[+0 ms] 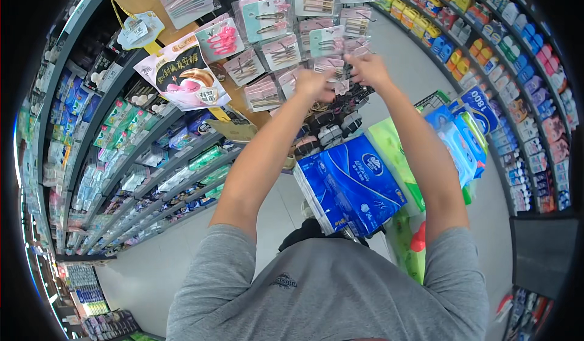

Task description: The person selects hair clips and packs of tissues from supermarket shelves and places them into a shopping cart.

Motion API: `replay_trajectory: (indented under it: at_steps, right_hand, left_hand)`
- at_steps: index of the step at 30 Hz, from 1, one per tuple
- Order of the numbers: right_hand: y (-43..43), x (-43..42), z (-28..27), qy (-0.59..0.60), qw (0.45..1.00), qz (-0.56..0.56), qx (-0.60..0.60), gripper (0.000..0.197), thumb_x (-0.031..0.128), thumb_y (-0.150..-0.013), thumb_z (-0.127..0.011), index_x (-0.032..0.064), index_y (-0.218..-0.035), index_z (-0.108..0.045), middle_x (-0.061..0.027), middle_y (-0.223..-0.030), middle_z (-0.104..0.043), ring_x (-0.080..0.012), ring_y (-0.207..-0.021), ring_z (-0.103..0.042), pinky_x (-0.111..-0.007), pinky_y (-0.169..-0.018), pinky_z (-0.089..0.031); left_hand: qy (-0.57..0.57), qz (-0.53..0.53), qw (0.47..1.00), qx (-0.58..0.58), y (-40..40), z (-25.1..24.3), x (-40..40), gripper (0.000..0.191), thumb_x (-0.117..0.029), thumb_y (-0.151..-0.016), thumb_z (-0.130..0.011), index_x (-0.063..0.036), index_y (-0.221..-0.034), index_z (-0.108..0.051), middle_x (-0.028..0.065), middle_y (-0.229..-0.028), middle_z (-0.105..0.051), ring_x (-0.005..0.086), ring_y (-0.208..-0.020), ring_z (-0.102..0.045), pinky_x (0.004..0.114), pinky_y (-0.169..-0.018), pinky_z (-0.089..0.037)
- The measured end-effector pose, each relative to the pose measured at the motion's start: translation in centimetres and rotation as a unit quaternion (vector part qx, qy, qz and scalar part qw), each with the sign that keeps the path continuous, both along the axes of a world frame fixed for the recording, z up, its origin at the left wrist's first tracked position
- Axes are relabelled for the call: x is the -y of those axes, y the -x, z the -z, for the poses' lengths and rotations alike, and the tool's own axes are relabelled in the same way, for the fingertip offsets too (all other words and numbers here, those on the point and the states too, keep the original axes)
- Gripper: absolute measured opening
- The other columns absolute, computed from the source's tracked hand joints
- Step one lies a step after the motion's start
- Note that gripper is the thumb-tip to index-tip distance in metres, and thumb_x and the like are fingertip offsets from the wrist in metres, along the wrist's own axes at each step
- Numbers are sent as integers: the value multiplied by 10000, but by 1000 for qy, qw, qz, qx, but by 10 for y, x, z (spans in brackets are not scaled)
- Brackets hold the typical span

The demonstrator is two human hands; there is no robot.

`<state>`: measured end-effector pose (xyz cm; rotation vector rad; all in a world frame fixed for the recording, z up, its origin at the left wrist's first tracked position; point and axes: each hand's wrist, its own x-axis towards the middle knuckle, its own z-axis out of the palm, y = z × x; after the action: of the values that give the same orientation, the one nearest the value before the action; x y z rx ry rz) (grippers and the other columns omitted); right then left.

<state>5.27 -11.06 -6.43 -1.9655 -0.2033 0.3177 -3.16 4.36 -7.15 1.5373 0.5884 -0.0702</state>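
Both my hands reach up to a hanging display of carded hair clips. My left hand (312, 85), palm turned toward the display, is by the lower cards; its fingers are blurred. To its right, my right hand (370, 71) has its fingers bent near the edge of the display. A pink card of hair clips (330, 67) hangs between the two hands, and I cannot tell whether either one grips it. Just above is a mint-and-white card (326, 41) in clear plastic. Dark hair accessories (329, 135) hang below my hands.
A large blue tissue-paper pack (351, 181) sits before my torso, beside light-green packs (388, 136) and blue-and-white wipes packs (458, 136). Stocked shelves (137, 167) line the left; shelves of bottles (497, 54) curve along the right. A printed pouch (185, 74) juts out left of the cards.
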Motion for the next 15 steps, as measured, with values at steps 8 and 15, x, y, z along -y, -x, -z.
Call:
replay_trajectory:
  at_steps: [8,15]
  right_hand:
    - [97,112,-2,158,963,-164,142,311,292,-822,-680,30,-990,-695,-147,-792,-693,-218,-760,-681,-335,-691,-515]
    - [154,210,-53,196,966,-59,157,299,204,-854,-663,-23,-1049,-653,-135,-853,-689,-195,-769,-653,-327,-721,-497]
  left_hand:
    - [-245,-42,958,146,104,87,-13,171,-133,-822,-656,3,-915,-702,93,-792,-704,140,-756,-663,272,-713,-512]
    - [-297,-80,949,69,154,142,-48,164,-152,-809,-658,-11,-874,-712,123,-776,-709,184,-710,-685,301,-683,-525]
